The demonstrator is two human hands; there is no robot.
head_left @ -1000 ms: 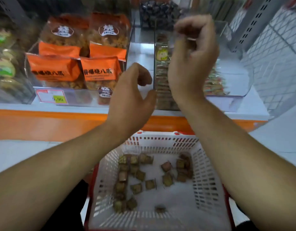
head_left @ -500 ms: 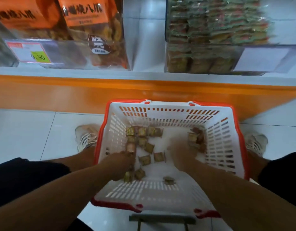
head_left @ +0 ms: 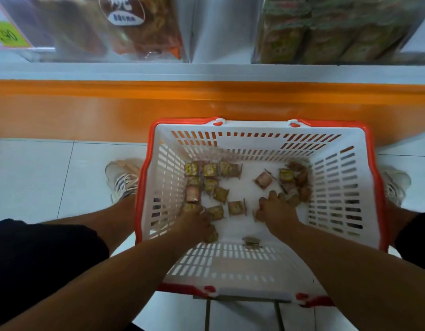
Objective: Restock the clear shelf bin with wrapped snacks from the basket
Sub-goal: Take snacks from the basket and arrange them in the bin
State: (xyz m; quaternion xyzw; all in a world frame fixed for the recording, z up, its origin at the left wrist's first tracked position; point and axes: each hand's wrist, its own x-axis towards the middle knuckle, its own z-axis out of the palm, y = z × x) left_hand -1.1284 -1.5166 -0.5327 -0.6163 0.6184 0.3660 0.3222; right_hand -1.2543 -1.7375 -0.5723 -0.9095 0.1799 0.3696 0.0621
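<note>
A white basket with a red rim (head_left: 371,177) stands on the floor between my feet. Several small wrapped snacks (head_left: 235,207) lie scattered over its bottom, with a cluster in the far left corner (head_left: 210,169) and a pile in the far right corner (head_left: 300,180). My left hand (head_left: 197,222) is down on the snacks at the left, fingers curled over some of them. My right hand (head_left: 277,211) reaches the edge of the right pile, its fingers curled onto snacks there. The clear shelf bin (head_left: 326,37) with stacked snacks sits above at the top right.
A second clear bin (head_left: 111,27) with orange snack bags and a price label (head_left: 5,37) is at the top left. An orange shelf front (head_left: 87,108) runs across. My shoes (head_left: 121,180) flank the basket on the white tiled floor. A metal stand (head_left: 242,306) shows under the basket.
One second ago both hands were raised at the shelf bin. They dropped into the basket half a second ago, and now they have closed further onto the snacks as the view tilts down.
</note>
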